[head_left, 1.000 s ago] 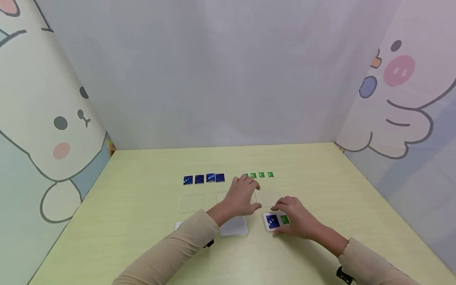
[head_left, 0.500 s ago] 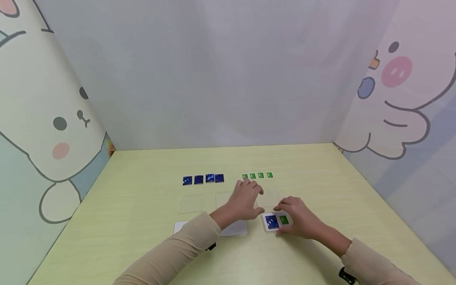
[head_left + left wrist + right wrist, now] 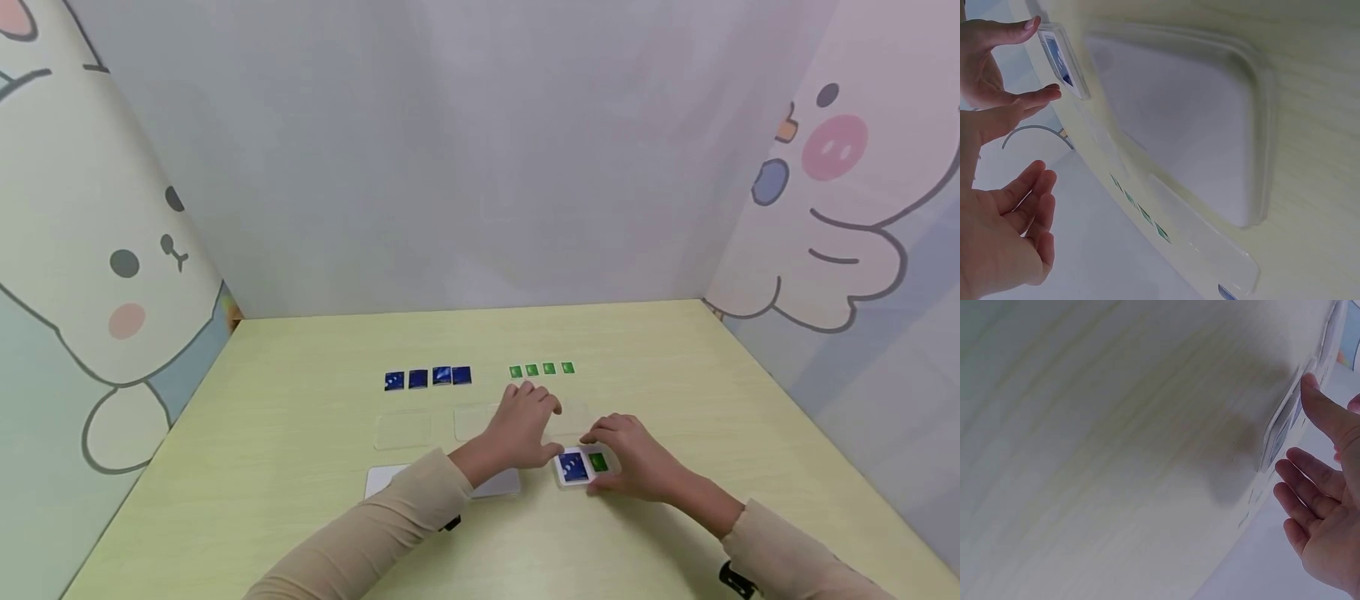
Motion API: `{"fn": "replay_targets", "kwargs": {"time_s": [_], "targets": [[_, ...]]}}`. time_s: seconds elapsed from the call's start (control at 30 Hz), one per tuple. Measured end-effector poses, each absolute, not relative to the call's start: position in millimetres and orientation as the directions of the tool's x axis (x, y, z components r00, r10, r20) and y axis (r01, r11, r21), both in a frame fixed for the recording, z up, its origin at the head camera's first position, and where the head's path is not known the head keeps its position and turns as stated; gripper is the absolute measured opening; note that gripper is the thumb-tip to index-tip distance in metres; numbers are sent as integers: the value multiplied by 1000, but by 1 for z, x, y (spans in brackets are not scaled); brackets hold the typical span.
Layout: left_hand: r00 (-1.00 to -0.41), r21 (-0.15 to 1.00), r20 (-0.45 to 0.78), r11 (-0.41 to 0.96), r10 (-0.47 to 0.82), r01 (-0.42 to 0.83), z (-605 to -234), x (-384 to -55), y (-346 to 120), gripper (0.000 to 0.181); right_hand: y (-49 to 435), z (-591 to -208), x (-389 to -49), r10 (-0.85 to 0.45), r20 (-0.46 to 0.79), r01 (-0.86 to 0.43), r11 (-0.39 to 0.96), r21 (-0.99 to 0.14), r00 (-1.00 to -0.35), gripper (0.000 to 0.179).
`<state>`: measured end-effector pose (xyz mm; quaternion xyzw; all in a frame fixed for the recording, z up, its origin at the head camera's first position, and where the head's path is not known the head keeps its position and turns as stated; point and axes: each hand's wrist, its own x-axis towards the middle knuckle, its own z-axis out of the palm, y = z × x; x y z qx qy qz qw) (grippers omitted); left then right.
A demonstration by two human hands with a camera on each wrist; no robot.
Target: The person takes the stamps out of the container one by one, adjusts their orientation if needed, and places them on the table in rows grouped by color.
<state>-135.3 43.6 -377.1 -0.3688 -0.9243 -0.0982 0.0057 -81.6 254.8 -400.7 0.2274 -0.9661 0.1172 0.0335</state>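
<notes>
So the white card (image 3: pixel 587 471) with the blue and green patches sits right of center in the lower half of the frame, flat on the table (image 3: pixel 630 550), and it's basically sandwiched between both hands. Looks like its long axis runs left to right, though the right end's partly covered. The right hand (image 3: pixel 636 460) is the closer one, pinching that end, thumb on the near edge and fingers at the far one. The left hand (image 3: pixel 521 433) is loose and holding nothing, thumb tip by the upper-left corner; can't tell if it's touching.
</notes>
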Motion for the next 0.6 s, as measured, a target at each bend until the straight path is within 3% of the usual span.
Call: {"fn": "replay_targets", "kwargs": {"time_s": [0.6], "targets": [[-718, 148, 28, 708, 695, 691, -381, -131, 55, 46, 261, -400, -83, -443, 126, -459, 867, -193, -888, 53]]}}
